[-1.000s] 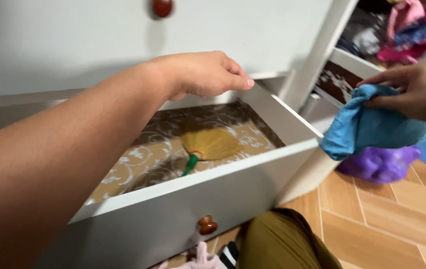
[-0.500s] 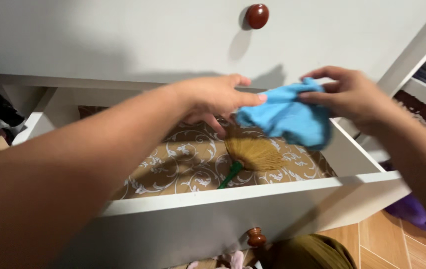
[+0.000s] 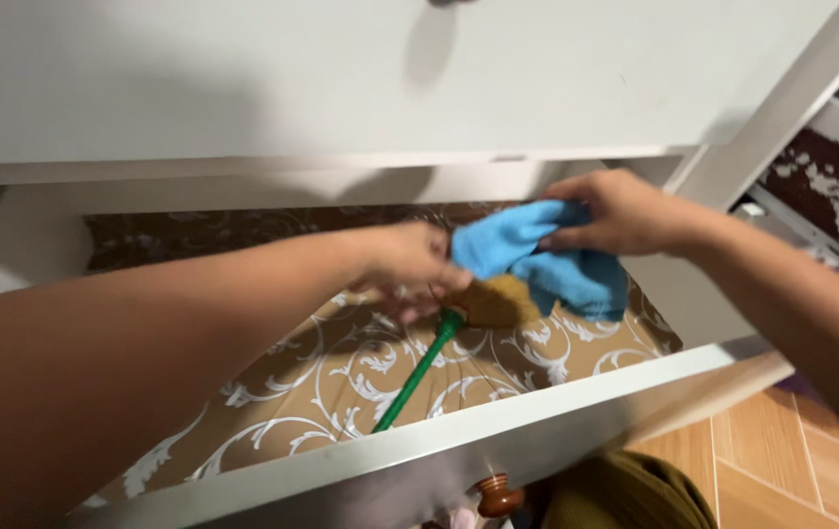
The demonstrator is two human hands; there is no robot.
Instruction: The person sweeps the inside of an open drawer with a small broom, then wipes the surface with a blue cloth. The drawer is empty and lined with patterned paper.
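While both hands work inside the open white drawer (image 3: pixel 498 431), head view only: right hand (image 3: pixel 625 211) has its grip clamped on a blue cloth (image 3: pixel 547 260), which hangs over the drawer's back-right area. Left hand (image 3: pixel 405 269) sits just at 9 o'clock of the cloth, fingers curled at its edge; cannot tell if that grip is closed on it. Cloth's long axis runs roughly 10 to 4 o'clock. Under it lies a tan fan-shaped brush (image 3: pixel 498 304), its green handle (image 3: pixel 419 372) pointing to 7 o'clock. Patterned brown liner (image 3: pixel 341 392) is open at 7–8 o'clock; drawer front edge near at 6, right wall close at 3.
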